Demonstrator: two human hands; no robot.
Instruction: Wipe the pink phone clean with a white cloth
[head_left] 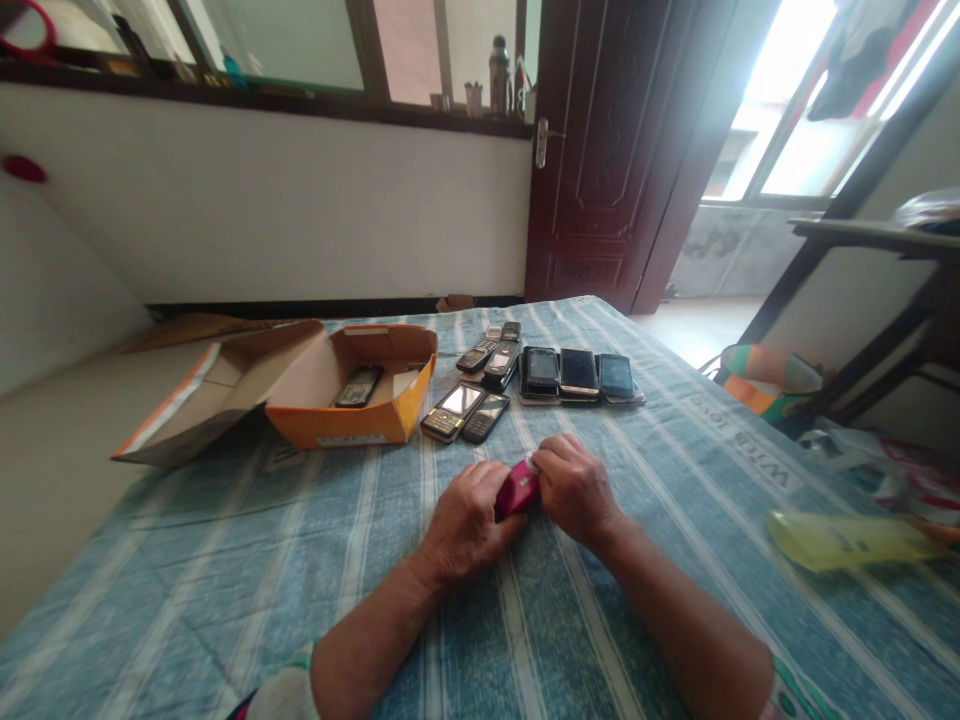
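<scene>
Left hand [466, 522] grips magenta device [517, 490]; right hand [577, 488] pinches its right end — uneven pressure could drop it onto striped tablecloth [262, 570].

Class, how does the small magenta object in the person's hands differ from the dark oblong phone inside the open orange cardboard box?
Colour: the small magenta object is bright, while the dark oblong phone is mostly blackish.
Contact: the magenta object is held by the left hand and right hand; the phone is untouched inside the open orange cardboard box.
Shared: both are much smaller than the box.
</scene>
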